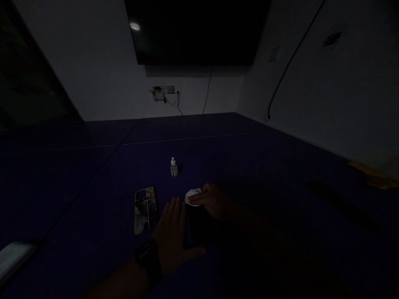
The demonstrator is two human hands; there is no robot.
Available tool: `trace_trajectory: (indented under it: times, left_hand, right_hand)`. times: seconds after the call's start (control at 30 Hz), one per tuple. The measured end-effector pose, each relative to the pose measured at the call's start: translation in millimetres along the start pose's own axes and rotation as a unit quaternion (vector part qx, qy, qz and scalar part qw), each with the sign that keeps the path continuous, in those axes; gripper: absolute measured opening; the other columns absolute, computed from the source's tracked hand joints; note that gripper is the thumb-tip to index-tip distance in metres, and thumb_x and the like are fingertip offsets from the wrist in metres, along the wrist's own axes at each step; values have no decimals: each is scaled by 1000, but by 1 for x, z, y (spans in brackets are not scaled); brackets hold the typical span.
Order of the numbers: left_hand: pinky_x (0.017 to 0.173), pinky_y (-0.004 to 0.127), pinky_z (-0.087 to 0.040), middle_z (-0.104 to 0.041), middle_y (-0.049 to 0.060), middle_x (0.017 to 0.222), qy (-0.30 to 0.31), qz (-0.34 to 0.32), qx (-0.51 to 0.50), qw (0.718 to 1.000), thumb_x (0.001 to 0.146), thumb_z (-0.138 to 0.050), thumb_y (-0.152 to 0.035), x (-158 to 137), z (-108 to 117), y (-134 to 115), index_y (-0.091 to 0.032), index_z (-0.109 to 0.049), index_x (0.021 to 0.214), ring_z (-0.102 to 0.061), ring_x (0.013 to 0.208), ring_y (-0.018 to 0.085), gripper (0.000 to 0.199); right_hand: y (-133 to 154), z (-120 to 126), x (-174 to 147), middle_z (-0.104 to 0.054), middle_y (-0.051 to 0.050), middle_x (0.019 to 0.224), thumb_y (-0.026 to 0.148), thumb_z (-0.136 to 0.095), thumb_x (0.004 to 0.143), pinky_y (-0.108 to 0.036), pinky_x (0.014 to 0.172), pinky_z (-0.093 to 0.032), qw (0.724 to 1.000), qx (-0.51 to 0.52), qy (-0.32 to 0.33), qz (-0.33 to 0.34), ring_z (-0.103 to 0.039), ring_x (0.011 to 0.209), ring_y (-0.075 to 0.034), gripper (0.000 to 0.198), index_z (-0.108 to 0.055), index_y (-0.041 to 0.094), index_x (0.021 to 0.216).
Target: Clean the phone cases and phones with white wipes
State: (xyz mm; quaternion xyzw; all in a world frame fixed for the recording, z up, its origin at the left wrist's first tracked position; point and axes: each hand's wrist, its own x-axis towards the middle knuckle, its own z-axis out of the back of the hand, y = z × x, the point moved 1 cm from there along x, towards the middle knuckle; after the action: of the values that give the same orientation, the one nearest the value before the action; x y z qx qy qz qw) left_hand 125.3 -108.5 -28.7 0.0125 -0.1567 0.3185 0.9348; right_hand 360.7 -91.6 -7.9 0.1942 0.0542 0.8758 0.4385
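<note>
A dark phone (201, 228) lies on the blue table, its edges hard to make out in the dim light. My left hand (173, 236), with a black watch at the wrist, rests flat along the phone's left side, fingers stretched out and thumb by its near edge. With its fingers my right hand (215, 201) presses a white cloth or wipe (192, 195) onto the far end of the phone. A patterned phone case (145, 211) lies just left of my left hand. Beyond both hands a small clear bottle with a white cap (173, 168) stands upright.
The blue table (102, 182) reaches back to a white wall. A large dark screen (196, 33) hangs there above sockets with cables (165, 91). A white object (15, 257) sits at the left edge, and something yellow (374, 174) at the far right.
</note>
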Motion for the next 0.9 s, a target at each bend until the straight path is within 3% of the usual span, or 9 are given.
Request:
trace_trajectory:
  times: [0.13, 0.3, 0.43, 0.7, 0.9]
  left_hand:
    - [117, 60, -30, -29, 29, 159, 2, 3, 12, 1000, 76, -42, -91, 0, 0, 0, -2, -22, 157, -29, 148, 46, 122]
    - [115, 61, -33, -31, 32, 157, 24, 13, 8, 1000, 75, -37, -94, 3, 4, -2, 0, -31, 153, -33, 146, 47, 123]
    - [115, 61, -34, -32, 32, 157, 13, 12, 6, 1000, 74, -40, -94, 3, 5, -2, -1, -30, 154, -34, 145, 47, 123]
    - [115, 61, -34, -31, 32, 157, 18, 13, 11, 1000, 75, -39, -94, 2, 4, -2, 0, -30, 154, -33, 145, 47, 123]
    - [115, 62, -32, -30, 30, 159, -9, 5, 2, 1000, 74, -44, -92, 1, 0, -1, -4, -21, 157, -33, 146, 46, 123]
  right_hand:
    - [-23, 9, -16, -74, -2, 122, 5, -45, 88, -41, 83, -39, 999, -2, -20, -25, -54, 89, -23, 47, -77, 30, 112]
    - [-11, 4, -5, -70, -1, 130, 7, -47, 90, -42, 85, -40, 1000, 11, 4, -15, -55, 94, -23, 50, -70, 34, 126]
    - [4, 1, 4, -69, 0, 131, 8, -49, 90, -41, 84, -40, 1000, 5, 1, -11, -53, 95, -23, 50, -69, 34, 127]
    - [-19, 25, -28, -74, -5, 122, 2, -46, 85, -42, 85, -43, 999, 16, 3, -32, -57, 97, -24, 55, -70, 30, 126]
    - [8, 2, 2, -68, -1, 133, 12, -44, 96, -41, 86, -42, 1000, 28, -3, -10, -53, 96, -23, 44, -69, 29, 128]
